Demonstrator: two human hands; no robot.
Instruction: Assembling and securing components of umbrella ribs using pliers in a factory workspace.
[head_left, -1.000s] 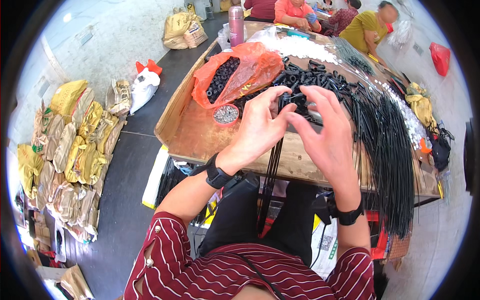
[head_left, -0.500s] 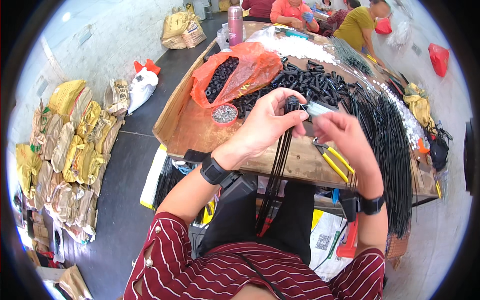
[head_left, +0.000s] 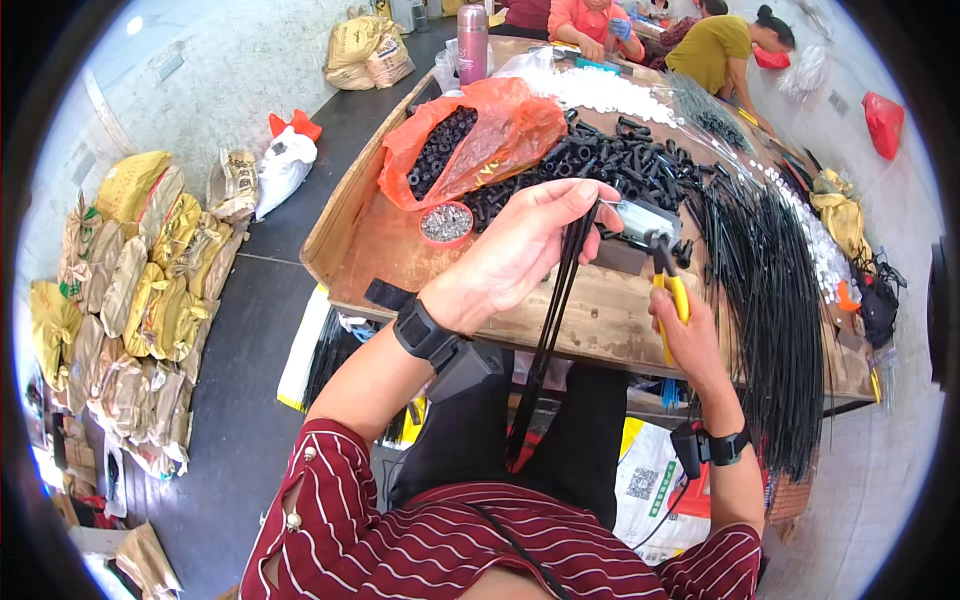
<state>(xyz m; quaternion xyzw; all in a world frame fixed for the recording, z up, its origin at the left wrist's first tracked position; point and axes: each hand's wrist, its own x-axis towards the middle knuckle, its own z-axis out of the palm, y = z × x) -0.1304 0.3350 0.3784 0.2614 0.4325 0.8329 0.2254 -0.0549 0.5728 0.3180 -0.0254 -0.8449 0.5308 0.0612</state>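
Note:
My left hand (head_left: 540, 235) pinches a bundle of long thin black rods (head_left: 553, 330) near its top end. The bundle hangs over the table's front edge and down between my legs. My fingers cover most of its top. In my closed right hand (head_left: 692, 335) are pliers with yellow handles (head_left: 679, 297), their dark jaws pointing up and away from me. Between the two hands, just past the bundle's top, sits a small grey metal block (head_left: 645, 222). To its left is a red-rimmed round dish of small silvery metal bits (head_left: 446, 223).
An orange-red plastic bag (head_left: 515, 130) of black parts and a pile of black tubular pieces (head_left: 600, 158) cover the wooden table's middle. Many black rods (head_left: 765, 320) drape over its right side. White pieces (head_left: 610, 95) lie farther back. Co-workers sit at the far end.
My right hand has left the bundle's top and taken up the pliers, which lay on the table's front edge. My left hand still holds the bundle, its fingers now covering the top.

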